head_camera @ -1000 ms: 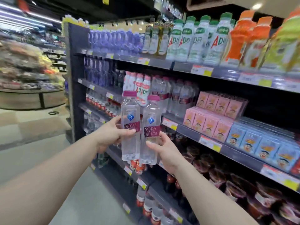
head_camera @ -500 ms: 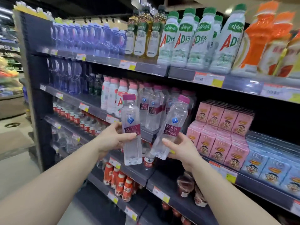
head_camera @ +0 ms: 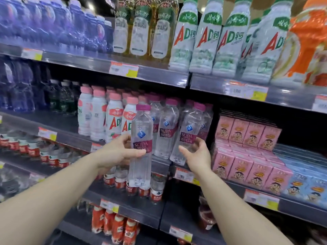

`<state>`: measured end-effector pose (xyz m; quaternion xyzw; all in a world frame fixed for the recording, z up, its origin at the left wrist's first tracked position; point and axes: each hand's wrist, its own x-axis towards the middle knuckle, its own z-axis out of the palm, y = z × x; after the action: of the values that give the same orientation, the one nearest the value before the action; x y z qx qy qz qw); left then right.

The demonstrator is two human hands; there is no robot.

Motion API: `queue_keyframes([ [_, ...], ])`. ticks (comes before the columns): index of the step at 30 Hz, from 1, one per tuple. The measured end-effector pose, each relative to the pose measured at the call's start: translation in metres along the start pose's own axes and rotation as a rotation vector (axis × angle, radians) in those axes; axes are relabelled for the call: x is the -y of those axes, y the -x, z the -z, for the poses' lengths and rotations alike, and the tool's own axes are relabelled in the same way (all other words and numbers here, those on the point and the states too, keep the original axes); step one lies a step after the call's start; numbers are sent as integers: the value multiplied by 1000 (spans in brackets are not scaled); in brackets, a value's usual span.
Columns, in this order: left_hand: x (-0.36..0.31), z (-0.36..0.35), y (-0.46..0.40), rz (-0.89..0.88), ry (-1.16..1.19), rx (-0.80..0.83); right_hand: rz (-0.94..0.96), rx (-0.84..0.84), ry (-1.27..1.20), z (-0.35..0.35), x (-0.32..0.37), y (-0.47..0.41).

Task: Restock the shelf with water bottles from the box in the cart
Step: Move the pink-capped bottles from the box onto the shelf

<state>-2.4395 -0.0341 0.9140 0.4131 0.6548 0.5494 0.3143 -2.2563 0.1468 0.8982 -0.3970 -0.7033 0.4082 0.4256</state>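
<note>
We hold a soda water bottle in each hand at the shelf (head_camera: 159, 163): left hand (head_camera: 116, 152) wraps the upright bottle (head_camera: 141, 144), right hand (head_camera: 198, 152) cups the tilted bottle (head_camera: 187, 135), base over the edge; stand it beside its row (head_camera: 166, 128), label outward

Clear bottles (head_camera: 141, 138), magenta caps and labels; cartons (head_camera: 247, 167) seemingly pink.

Clear glossy plastic soda bottle (head_camera: 141, 147); matt dark shelf (head_camera: 159, 76); glossy pink cartons (head_camera: 247, 131).
</note>
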Motion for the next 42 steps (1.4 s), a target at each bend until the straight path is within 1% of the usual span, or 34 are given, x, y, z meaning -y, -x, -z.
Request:
queue_keyframes([
  [2, 4, 9, -8, -1, -14, 51, 17, -42, 70, -9, -4, -1],
  [5, 12, 18, -17, -10, -99, 100, 30, -61, 145, -17, 0, -1],
  [10, 19, 14, -25, 28, -33, 153, 14, -106, 134, -23, 4, 0],
  [13, 22, 13, -29, 30, -41, 188, -15, -114, 163, -25, 4, -3],
  [15, 23, 11, -30, 28, -43, 197, -18, -159, 172, -23, 7, 2],
  [17, 20, 6, -31, 12, -37, 201, 35, -219, 161, -16, 14, 16],
  [18, 16, 2, -30, 7, -37, 201, 52, -184, 139, -11, 16, 25],
  [19, 12, -3, -31, -2, -40, 204, 43, -73, 101, -6, 18, 33],
  [21, 3, -14, -32, -22, -34, 200, -56, 296, 10, 1, 24, 50],
  [22, -1, -22, -34, -33, -15, 198, -102, 430, 4, 4, 25, 56],
  [23, -5, -30, -35, -49, 10, 209, -110, 470, 24, 4, 25, 59],
  [24, -9, -38, -36, -68, 28, 209, -85, 440, 58, 4, 25, 61],
  [27, -21, -61, -41, -109, 28, 215, 10, 267, 163, 12, 25, 58],
  [30, -33, -75, -48, -126, 43, 236, 26, 210, 203, 30, 21, 50],
  [33, -39, -74, -53, -153, -14, 228, 18, 116, 239, 47, 21, 39],
  [36, -31, -65, -55, -115, -46, 230, -45, 14, 251, 54, 19, 28],
  [39, -23, -61, -52, -67, -62, 281, -110, -52, 207, 47, 12, 15],
  [42, -22, -60, -48, -50, -55, 339, -132, -107, 174, 35, 7, 4],
])
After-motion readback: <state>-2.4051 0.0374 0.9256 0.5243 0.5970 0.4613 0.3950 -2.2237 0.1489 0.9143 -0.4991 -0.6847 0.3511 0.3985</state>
